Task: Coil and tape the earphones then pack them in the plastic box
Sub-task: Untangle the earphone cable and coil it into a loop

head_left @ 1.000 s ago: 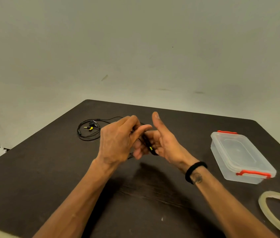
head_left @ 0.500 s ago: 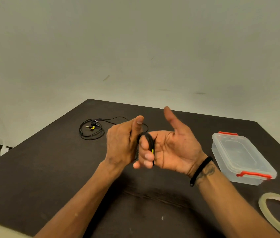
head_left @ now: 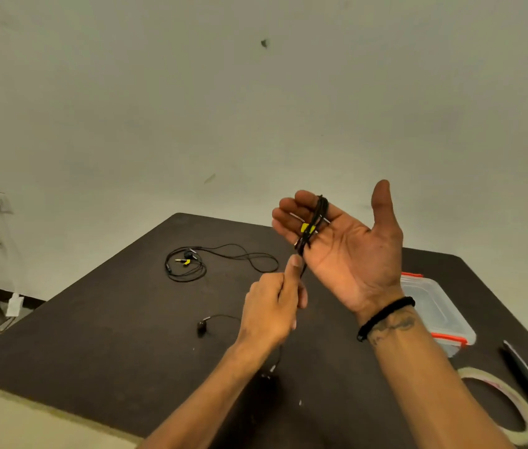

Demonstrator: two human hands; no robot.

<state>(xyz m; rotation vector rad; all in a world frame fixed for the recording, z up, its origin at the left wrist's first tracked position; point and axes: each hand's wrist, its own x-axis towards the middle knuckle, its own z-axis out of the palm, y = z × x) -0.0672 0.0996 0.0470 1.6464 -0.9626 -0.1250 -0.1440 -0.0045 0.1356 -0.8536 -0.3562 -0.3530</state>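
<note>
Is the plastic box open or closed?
Closed. The plastic box has its clear lid on, red clips at both ends; the right hand's wrist hides part of it.

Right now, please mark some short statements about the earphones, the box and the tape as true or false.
1. Black earphone cable is wound around the fingers of the right hand. True.
2. The left hand lies flat on the table. False: it is raised and pinches the cable just below the coil.
3. A second pair of earphones lies loose on the table. True.
4. The plastic box stands open. False: its lid is on, with its red clips at both ends.
5. The tape roll sits inside the box. False: it lies on the table, near the right edge.
</note>
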